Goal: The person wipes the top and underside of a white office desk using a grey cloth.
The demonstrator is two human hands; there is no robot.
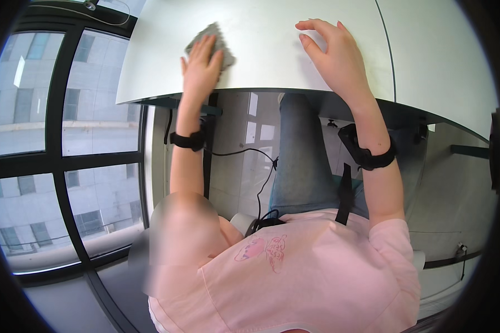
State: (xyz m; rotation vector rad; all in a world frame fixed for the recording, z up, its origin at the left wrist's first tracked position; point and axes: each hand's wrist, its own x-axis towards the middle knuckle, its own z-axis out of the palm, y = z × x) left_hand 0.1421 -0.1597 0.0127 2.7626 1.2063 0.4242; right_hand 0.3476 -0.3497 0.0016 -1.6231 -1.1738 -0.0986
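My left hand (202,66) holds a grey cloth (224,45) down against the white tabletop (262,54), with its palm and fingers spread over it. The cloth has a jagged edge and sticks out past the fingertips and to the right of the thumb. Farther right, my right hand (335,54) is over the same tabletop, wrist near the front edge. Its fingers are loosely bent, the thumb stands apart, and nothing is between them. Whether the right hand touches the surface cannot be told.
A seam (386,50) divides the tabletop on the right. Dark-framed windows (62,162) rise at the left. Black straps circle both forearms, and a thin black cable (256,150) hangs below the table edge beside my jeans-clad leg (298,166).
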